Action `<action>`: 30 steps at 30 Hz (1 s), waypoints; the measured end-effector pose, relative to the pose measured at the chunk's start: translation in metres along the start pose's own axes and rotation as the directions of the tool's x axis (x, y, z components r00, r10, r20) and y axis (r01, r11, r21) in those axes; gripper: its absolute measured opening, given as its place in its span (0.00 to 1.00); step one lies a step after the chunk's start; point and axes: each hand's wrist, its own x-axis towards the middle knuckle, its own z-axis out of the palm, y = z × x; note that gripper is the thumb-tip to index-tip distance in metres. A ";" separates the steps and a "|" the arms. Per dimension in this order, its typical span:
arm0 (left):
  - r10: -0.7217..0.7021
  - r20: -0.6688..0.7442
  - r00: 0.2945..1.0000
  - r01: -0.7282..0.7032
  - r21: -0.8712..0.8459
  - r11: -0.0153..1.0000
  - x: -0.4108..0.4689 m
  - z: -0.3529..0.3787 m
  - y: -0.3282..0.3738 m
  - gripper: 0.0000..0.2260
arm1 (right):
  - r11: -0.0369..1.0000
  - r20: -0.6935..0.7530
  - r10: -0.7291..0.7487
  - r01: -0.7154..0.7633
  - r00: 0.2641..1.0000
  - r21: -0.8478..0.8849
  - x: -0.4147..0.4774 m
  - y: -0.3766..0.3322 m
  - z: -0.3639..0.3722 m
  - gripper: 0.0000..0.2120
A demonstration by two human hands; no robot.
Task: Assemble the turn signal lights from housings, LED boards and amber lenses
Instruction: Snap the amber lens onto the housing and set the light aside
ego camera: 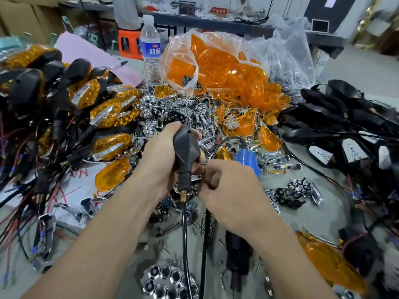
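Note:
My left hand grips a black turn signal housing with its back toward me, its threaded stem and black cable hanging down. My right hand sits just right of the stem with fingers curled near the housing's lower edge; what it pinches is hidden. A clear bag of amber lenses lies behind. Chrome reflector inserts are heaped in the middle. Finished amber lights are piled at the left. Empty black housings with wires lie at the right.
A blue-handled tool lies just right of my hands. A black electric screwdriver and loose screws lie between my forearms. A water bottle stands at the back. One amber lens lies at the lower right, a chrome reflector near the bottom.

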 end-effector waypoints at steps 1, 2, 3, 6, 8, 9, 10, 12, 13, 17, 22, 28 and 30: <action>0.005 0.001 1.000 -0.005 0.019 1.000 0.000 0.000 0.000 0.22 | 1.000 0.034 0.002 -0.002 0.999 -0.002 0.000 0.001 -0.001 0.10; 0.011 0.002 1.000 -0.011 0.039 0.999 0.000 0.000 -0.001 0.23 | 1.000 0.069 0.006 -0.006 0.998 -0.003 0.000 0.002 -0.002 0.11; 0.016 0.002 1.000 -0.016 0.056 0.998 0.000 0.000 -0.001 0.23 | 1.000 0.095 0.016 -0.016 0.995 0.004 0.002 0.003 -0.004 0.10; 0.032 0.017 0.999 -0.033 0.077 0.996 0.001 0.000 -0.002 0.22 | 0.991 0.109 0.059 -0.071 0.992 0.110 0.005 0.007 -0.012 0.10; 0.037 0.032 0.999 -0.040 0.107 0.993 0.001 0.000 -0.003 0.21 | 0.977 0.096 0.059 -0.077 0.994 0.200 0.006 0.009 -0.016 0.13; 0.039 0.038 0.999 -0.043 0.119 0.992 0.001 0.000 -0.003 0.21 | 0.972 0.096 0.047 -0.067 0.994 0.224 0.006 0.009 -0.016 0.14; 0.040 0.039 0.998 -0.044 0.126 0.991 0.001 0.000 -0.003 0.21 | 0.969 0.106 0.034 -0.058 0.994 0.240 0.006 0.007 -0.016 0.14; 0.040 0.029 0.999 -0.043 0.120 0.992 0.001 0.001 -0.003 0.21 | 0.953 0.108 0.024 -0.055 0.994 0.299 0.005 0.005 -0.014 0.12; 0.039 0.018 0.999 -0.041 0.113 0.993 0.000 0.001 -0.003 0.21 | 0.934 0.075 0.035 -0.059 0.997 0.353 0.005 0.004 -0.014 0.11; 0.098 -0.056 0.994 -0.085 0.192 0.978 0.000 0.005 -0.006 0.21 | 0.746 -0.121 0.161 -0.041 0.979 0.665 0.007 0.005 -0.016 0.11; 0.246 -0.074 0.967 -0.186 0.459 0.869 -0.006 0.015 -0.017 0.30 | 0.712 -0.249 0.205 0.030 0.946 0.701 0.004 -0.004 -0.005 0.04; 0.214 -0.010 0.977 -0.186 0.459 0.869 -0.010 0.024 -0.028 0.36 | 0.607 -0.173 0.185 0.026 0.967 0.794 0.005 -0.004 0.000 0.10; 0.184 0.030 0.982 -0.183 0.331 0.926 -0.012 0.028 -0.026 0.27 | 0.565 -0.184 0.210 0.035 0.960 0.824 0.005 -0.002 -0.003 0.11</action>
